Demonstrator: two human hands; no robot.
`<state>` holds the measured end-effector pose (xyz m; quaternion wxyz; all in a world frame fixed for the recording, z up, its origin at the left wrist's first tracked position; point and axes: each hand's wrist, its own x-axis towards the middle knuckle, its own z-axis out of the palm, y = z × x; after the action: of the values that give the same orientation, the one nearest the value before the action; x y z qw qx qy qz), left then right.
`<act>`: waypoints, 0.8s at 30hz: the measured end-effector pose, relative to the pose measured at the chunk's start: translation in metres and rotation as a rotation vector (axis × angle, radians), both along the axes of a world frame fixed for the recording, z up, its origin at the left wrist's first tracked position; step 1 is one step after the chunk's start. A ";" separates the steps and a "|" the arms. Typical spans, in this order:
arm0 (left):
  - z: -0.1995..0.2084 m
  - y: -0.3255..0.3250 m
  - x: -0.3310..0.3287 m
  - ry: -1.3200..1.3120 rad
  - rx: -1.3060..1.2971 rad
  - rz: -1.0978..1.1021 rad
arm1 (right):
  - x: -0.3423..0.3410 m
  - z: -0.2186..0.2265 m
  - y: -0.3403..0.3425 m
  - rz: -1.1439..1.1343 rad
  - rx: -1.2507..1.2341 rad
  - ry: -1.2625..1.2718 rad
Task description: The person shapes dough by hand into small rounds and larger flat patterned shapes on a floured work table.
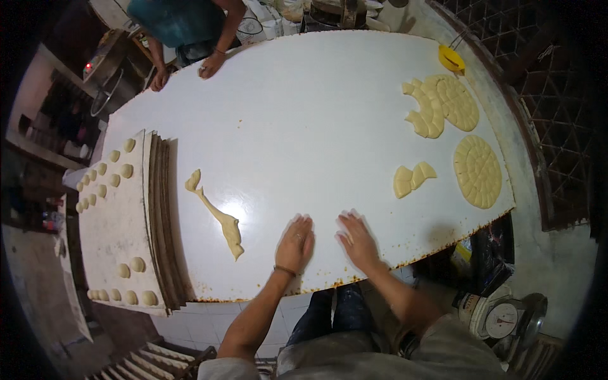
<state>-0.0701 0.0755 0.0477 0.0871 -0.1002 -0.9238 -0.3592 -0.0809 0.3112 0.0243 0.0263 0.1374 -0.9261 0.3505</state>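
A long white table [304, 114] fills the room. White floor tiles [209, 323] lie near; a dark lattice wall [544, 95] stands right.

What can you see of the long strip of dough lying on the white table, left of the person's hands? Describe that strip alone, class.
The dough strip is pale yellow, soft-looking and uneven. It lies flat on the white table, running diagonally from a curled, forked upper end down to a thicker, lumpy lower end, thin in the middle. Nothing touches it but the table. The left hand rests flat to its right, apart from it; a stack of boards lies to its left.
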 end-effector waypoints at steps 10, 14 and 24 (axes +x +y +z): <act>-0.001 -0.008 -0.006 0.111 -0.040 0.017 | -0.005 0.012 0.016 -0.036 0.041 0.184; -0.038 -0.085 0.097 -0.038 -0.032 -0.375 | 0.072 0.005 0.064 0.205 0.089 0.084; -0.036 -0.056 0.092 0.050 0.042 -0.219 | 0.061 -0.001 0.057 0.134 0.094 -0.009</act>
<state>0.0219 0.0192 0.0118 0.0725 -0.2075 -0.8972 -0.3830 -0.0195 0.3679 0.0228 -0.0079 0.1988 -0.9303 0.3081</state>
